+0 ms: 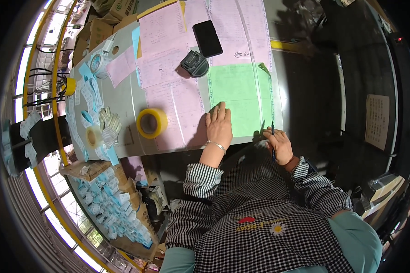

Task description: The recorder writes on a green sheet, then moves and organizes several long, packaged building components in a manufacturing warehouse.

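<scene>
My left hand (219,126) lies flat with its fingers stretched out on the left edge of a green printed sheet (237,100). At the sheet's lower right corner, my right hand (279,145) grips a dark pen (273,132), held nearly upright between thumb and fingers. Pink printed sheets (168,54) spread over the table to the left and beyond the green one. A black phone (207,38) rests on them, with a small dark grey device (195,63) just below it. Left of my left hand stands a roll of yellow tape (151,123).
White gloves (109,126) and a smaller tape roll (94,136) lie at the table's left, among strips of blue-and-white labels (92,95). Another tape roll (99,65) sits farther back. Below, an open cardboard box (114,204) holds many labels. A dark panel (369,68) rises at right.
</scene>
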The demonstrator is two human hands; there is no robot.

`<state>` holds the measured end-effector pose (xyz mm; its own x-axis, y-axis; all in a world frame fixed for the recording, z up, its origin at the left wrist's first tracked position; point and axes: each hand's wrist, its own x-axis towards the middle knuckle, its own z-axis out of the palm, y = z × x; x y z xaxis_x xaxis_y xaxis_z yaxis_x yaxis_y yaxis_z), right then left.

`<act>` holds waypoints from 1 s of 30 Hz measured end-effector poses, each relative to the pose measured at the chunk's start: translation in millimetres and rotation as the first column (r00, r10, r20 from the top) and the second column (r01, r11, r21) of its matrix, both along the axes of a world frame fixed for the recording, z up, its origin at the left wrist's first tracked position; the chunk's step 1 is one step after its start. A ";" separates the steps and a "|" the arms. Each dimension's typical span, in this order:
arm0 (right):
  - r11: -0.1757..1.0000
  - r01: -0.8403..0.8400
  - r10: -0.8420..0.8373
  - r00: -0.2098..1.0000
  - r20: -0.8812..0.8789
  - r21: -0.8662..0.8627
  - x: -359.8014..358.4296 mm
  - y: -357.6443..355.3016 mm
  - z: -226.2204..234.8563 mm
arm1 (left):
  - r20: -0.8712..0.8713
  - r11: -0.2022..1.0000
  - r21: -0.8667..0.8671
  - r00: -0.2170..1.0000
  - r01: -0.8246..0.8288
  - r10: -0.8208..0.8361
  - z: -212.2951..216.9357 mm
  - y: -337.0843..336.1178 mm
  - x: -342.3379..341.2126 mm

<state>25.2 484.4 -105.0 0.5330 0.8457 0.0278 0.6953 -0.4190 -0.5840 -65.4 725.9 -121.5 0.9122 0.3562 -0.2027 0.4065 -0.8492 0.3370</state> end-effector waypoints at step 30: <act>0.995 0.100 -0.099 0.983 -0.152 -0.001 13.2 12.3 12.6 | -0.292 1.000 0.002 0.956 -0.031 0.031 12.3 -4.2 34.5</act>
<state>38.4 496.7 -92.4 0.6129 0.7883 -0.0541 0.5534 -0.4771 -0.6827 -30.9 721.7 -109.3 0.8016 0.3826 -0.4594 0.5135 -0.8341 0.2015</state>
